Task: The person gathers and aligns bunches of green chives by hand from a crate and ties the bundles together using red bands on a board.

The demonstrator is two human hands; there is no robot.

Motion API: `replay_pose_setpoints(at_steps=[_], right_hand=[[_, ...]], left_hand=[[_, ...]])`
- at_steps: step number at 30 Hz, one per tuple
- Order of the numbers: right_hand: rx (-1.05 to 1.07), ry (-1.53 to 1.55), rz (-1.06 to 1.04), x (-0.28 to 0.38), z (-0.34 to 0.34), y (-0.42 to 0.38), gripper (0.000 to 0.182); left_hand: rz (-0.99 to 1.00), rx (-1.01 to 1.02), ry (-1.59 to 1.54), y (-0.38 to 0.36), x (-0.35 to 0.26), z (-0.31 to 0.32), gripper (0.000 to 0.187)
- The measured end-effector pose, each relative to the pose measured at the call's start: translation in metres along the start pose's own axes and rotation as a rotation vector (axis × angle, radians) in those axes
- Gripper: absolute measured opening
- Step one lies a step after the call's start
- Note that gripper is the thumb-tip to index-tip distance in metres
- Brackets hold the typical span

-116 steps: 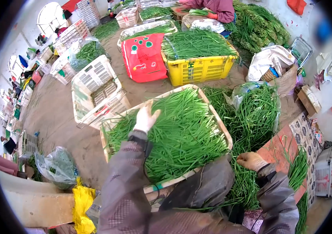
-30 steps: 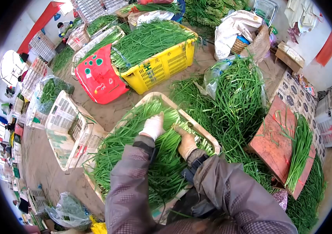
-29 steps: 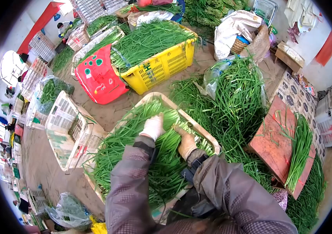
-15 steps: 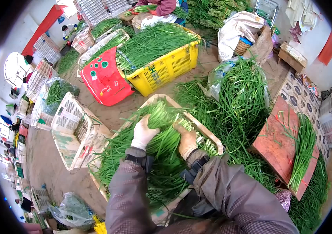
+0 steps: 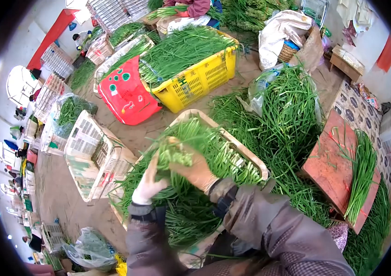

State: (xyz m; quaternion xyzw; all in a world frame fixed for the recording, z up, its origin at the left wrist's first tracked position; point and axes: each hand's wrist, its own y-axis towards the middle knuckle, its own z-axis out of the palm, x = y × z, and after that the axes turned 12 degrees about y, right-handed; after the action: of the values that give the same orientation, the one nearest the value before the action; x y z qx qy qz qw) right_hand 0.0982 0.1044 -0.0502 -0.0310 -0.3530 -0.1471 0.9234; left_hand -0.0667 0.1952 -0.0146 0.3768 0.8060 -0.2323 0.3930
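Your left hand [image 5: 148, 185] and your right hand [image 5: 195, 169] are both closed around a bunch [image 5: 173, 154], with its pale cut ends toward you. You hold it above the near crate [image 5: 243, 154], which is full of greens [image 5: 191, 216]. To the right, more stalks [image 5: 362, 177] lie on the red board [image 5: 331, 158].

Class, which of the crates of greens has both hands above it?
The pale crate nearest the camera, holding greens: the left hand and right hand are over it. The yellow crate stands beyond it.
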Motion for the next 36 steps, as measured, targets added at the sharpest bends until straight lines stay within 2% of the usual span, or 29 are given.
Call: replay_pose_setpoints(at_steps=[1,4,5,6,8,11,14,15,18,19,22,23,26,27,31,32,33,34,36], right_hand=[[0.034,-0.136,-0.058,-0.006,0.008,-0.001,0.064],[0.219,-0.677,-0.258,0.003,0.035,-0.013,0.074],[0.344,-0.773,-0.442,-0.007,0.039,-0.008,0.084],[0.389,-0.784,-0.442,-0.012,0.044,-0.012,0.091],[0.480,-0.872,-0.394,-0.007,0.055,-0.023,0.099],[0.690,-1.147,-0.306,-0.002,0.067,-0.030,0.100],[0.775,-1.227,-0.221,-0.019,0.079,-0.026,0.099],[0.716,-1.259,-0.311,-0.021,0.081,-0.027,0.091],[0.657,-1.232,-0.389,-0.036,0.083,-0.024,0.084],[0.661,-1.209,-0.382,-0.039,0.082,-0.024,0.071],[0.846,-1.144,-0.221,-0.041,0.074,-0.022,0.062],[0.789,-1.110,-0.393,-0.046,0.072,-0.023,0.049],[0.800,-1.004,-0.321,-0.048,0.060,-0.021,0.042],[0.747,-0.986,-0.361,-0.042,0.059,-0.020,0.037],[0.522,-0.878,-0.340,-0.032,0.045,-0.007,0.034],[0.436,-0.850,-0.325,-0.029,0.044,-0.007,0.033],[0.437,-0.861,-0.345,-0.024,0.045,-0.008,0.032],[0.502,-0.882,-0.344,-0.025,0.042,-0.007,0.045],[0.647,-0.900,-0.336,-0.019,0.037,-0.004,0.073]], left_hand=[[0.016,0.002,0.028,-0.011,0.004,-0.002,0.105],[0.202,-0.188,0.387,-0.043,0.039,0.013,0.117],[-0.147,-0.122,-0.100,-0.052,0.050,0.022,0.116],[-0.310,-0.142,-0.581,-0.065,0.076,0.030,0.113],[-0.296,-0.255,-0.634,-0.082,0.081,0.043,0.113],[-0.276,-0.356,-0.615,-0.101,0.077,0.060,0.112],[-0.267,-0.397,-0.593,-0.107,0.072,0.070,0.112],[-0.265,-0.408,-0.580,-0.109,0.070,0.074,0.112],[-0.256,-0.433,-0.567,-0.114,0.067,0.082,0.112],[-0.252,-0.443,-0.558,-0.115,0.066,0.085,0.111],[-0.235,-0.462,-0.546,-0.116,0.063,0.091,0.111],[-0.227,-0.466,-0.540,-0.116,0.062,0.092,0.111],[-0.189,-0.473,-0.502,-0.113,0.057,0.097,0.111],[-0.162,-0.474,-0.474,-0.110,0.056,0.097,0.111],[-0.005,-0.540,-0.196,-0.092,0.056,0.091,0.114],[0.017,-0.524,-0.293,-0.084,0.058,0.094,0.107],[0.038,-0.507,-0.390,-0.075,0.061,0.097,0.100],[0.058,-0.490,-0.486,-0.066,0.060,0.098,0.094],[0.104,-0.457,-0.892,-0.058,0.046,0.103,0.082]])
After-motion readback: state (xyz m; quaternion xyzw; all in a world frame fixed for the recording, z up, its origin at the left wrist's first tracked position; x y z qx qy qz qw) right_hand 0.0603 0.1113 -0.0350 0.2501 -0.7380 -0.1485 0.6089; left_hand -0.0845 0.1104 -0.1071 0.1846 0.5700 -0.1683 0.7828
